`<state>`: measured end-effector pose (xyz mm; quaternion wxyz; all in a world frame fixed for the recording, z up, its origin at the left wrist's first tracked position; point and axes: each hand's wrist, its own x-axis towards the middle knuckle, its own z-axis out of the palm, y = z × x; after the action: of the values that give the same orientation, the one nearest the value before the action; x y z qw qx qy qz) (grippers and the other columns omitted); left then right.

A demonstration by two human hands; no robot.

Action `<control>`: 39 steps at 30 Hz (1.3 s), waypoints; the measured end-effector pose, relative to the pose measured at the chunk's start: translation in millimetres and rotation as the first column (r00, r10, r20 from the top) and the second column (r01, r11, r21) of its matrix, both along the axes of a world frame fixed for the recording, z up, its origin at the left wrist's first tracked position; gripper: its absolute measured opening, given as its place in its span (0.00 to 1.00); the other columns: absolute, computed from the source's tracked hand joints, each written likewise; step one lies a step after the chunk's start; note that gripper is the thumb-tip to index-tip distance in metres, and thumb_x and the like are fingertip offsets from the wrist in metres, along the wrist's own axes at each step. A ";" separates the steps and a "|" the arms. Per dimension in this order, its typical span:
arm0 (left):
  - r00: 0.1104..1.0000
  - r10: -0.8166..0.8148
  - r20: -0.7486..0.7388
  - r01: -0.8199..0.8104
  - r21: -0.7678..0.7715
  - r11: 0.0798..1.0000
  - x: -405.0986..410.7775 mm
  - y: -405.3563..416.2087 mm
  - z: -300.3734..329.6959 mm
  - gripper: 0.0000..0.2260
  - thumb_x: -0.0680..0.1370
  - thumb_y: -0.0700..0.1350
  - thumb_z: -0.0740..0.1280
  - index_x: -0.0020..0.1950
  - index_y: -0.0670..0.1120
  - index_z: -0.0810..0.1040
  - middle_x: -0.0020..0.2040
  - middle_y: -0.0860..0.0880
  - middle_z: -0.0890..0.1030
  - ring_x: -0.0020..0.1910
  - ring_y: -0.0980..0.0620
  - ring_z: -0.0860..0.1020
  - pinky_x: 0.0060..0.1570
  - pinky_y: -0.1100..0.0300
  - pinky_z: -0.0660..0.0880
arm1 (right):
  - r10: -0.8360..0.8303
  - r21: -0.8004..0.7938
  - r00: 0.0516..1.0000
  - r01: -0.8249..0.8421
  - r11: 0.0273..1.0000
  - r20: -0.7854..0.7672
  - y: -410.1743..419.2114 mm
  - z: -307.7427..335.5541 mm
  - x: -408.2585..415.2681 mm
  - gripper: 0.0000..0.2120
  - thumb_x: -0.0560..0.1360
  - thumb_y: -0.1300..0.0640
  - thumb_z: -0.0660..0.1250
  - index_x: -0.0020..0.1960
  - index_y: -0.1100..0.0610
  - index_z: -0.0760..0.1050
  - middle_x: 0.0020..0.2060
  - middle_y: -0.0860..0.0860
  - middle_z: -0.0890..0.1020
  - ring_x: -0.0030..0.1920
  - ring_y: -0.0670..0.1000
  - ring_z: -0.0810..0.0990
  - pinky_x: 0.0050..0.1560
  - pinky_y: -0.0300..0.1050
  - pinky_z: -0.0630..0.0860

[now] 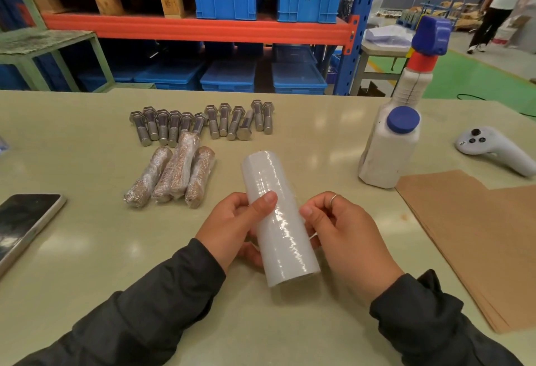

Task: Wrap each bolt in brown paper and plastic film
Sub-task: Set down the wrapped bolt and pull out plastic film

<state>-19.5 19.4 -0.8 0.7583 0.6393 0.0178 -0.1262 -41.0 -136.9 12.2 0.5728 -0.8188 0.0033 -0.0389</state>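
We hold the plastic film roll (pixel 278 215) above the table (pixel 87 249): left hand (pixel 232 226) grip curled around it, right hand (pixel 345 235) pinching its edge. Bare bolts (pixel 203 122) and wrapped bolts (pixel 174 174) lie beyond.

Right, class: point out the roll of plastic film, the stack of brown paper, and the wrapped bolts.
roll of plastic film (pixel 275 206), head view, middle of its side.
stack of brown paper (pixel 478 235), head view, bare top sheet.
wrapped bolts (pixel 174 174), head view, middle of the bundle group.

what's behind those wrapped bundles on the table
Behind the four wrapped bundles lies a row of bare steel bolts, side by side on the table. The tallest bundle covers the lower end of one or two bolts.
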 end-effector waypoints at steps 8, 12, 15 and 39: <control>0.996 -0.092 0.019 0.094 -0.124 0.988 -0.5 2.1 2.9 0.18 0.66 0.52 0.68 0.51 0.45 0.77 0.40 0.48 0.84 0.37 0.50 0.82 0.29 0.56 0.78 | -0.137 0.043 0.973 0.147 0.988 -0.186 -5.7 -1.6 8.4 0.10 0.81 0.60 0.54 0.42 0.56 0.69 0.32 0.51 0.72 0.20 0.39 0.71 0.21 0.32 0.68; 0.993 -0.122 -0.008 0.120 -0.111 0.987 -0.8 3.2 -0.6 0.18 0.65 0.52 0.66 0.50 0.43 0.77 0.40 0.46 0.83 0.37 0.48 0.82 0.40 0.49 0.77 | -0.062 0.432 0.928 0.229 0.872 -0.366 -7.8 6.3 9.6 0.10 0.81 0.57 0.55 0.48 0.59 0.73 0.33 0.53 0.75 0.22 0.47 0.74 0.22 0.40 0.72; 0.988 -0.157 -0.018 0.155 -0.084 0.984 -2.0 1.7 -1.8 0.18 0.65 0.52 0.65 0.49 0.43 0.77 0.38 0.46 0.83 0.35 0.48 0.81 0.41 0.51 0.76 | 0.006 0.432 0.913 0.187 0.882 -0.407 -12.0 10.3 11.6 0.21 0.77 0.39 0.55 0.51 0.56 0.75 0.32 0.53 0.76 0.24 0.50 0.75 0.26 0.43 0.75; 0.940 -0.325 0.106 0.320 0.064 0.945 -16.4 -3.7 3.2 0.28 0.59 0.56 0.71 0.56 0.46 0.76 0.48 0.48 0.83 0.45 0.47 0.83 0.30 0.56 0.79 | -0.162 0.455 0.927 0.311 0.834 -0.337 -13.0 7.3 8.7 0.09 0.82 0.55 0.52 0.47 0.54 0.68 0.25 0.49 0.78 0.20 0.48 0.73 0.20 0.39 0.69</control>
<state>-35.9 15.7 2.4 0.7123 0.6570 -0.1280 -0.2112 -32.3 -149.9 19.5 0.7494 -0.6318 0.1979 0.0101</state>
